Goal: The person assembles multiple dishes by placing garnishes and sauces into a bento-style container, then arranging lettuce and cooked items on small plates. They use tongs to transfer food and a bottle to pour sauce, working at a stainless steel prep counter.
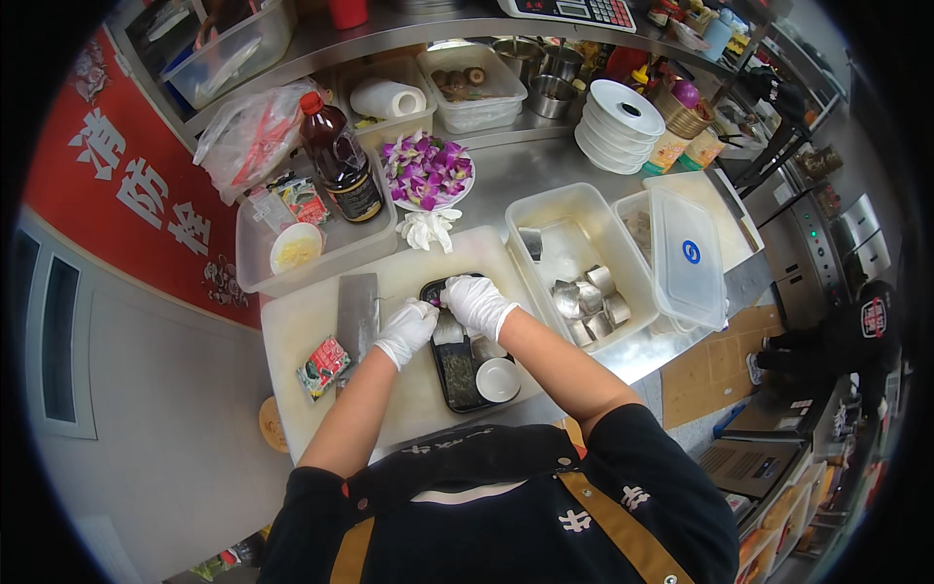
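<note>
Both my hands wear white gloves and work at the far end of a black tray (456, 401) on the white cutting board (292, 428). My left hand (407, 332) is closed, with its fingertips pinched beside a small purple bit at the tray's far left corner. My right hand (478, 306) is bent over the same end, fingers closed and hiding what they hold. Inside the tray are a dark green flaky sheet (457, 371), some silvery pieces and a small white bowl (498, 381). A broad grey blade (358, 310) and a red-and-green packet (323, 368) lie left of it.
Beyond the board stand a plate of purple flowers (426, 171), a dark bottle (341, 161) in a plastic bin (268, 263) and a crumpled white glove (428, 230). On the right, a tub (540, 200) holds silvery pieces (590, 300), beside a lidded box (691, 258). Another person (856, 336) stands far right.
</note>
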Tool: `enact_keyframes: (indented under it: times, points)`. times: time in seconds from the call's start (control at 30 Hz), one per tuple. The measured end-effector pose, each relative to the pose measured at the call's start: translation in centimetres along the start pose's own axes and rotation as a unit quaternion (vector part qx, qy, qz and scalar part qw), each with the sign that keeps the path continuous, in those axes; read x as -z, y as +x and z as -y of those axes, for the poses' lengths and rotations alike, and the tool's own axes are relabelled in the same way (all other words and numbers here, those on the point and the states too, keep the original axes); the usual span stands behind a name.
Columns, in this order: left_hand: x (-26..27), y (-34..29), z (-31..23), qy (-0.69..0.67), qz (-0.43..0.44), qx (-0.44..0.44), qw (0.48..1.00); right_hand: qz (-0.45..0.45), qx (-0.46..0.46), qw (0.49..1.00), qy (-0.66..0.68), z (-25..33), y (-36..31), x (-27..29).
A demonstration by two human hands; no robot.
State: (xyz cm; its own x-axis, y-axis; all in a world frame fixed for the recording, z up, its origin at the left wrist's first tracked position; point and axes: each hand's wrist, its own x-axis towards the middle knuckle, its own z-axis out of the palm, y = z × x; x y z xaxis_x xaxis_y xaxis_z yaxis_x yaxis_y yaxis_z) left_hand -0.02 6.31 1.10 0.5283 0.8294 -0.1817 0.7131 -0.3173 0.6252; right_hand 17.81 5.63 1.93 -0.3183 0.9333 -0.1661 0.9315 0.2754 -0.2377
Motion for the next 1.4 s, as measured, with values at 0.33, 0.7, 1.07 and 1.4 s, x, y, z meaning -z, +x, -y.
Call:
enact_keyframes:
  times: [0.33,0.7,1.07,1.4]
  points:
    - [2.6,-4.1,-1.7,-0.059,-0.02,0.043,0.997,-0.078,0.026,0.996,-0.02,0.1,-1.6,1.4]
    - [6.6,-16.7,7.2,-0.164,-0.329,0.068,0.927,-0.119,0.012,0.992,0.037,4.8,-2.5,9.6]
    - [4.4,-22.3,18.5,-0.025,-0.434,0.103,0.895,-0.13,0.113,0.978,0.116,16.5,18.3,8.6]
    - [5.5,-21.7,17.6,-0.044,-0.416,0.12,0.9,0.176,0.073,0.958,-0.213,19.8,29.5,4.1]
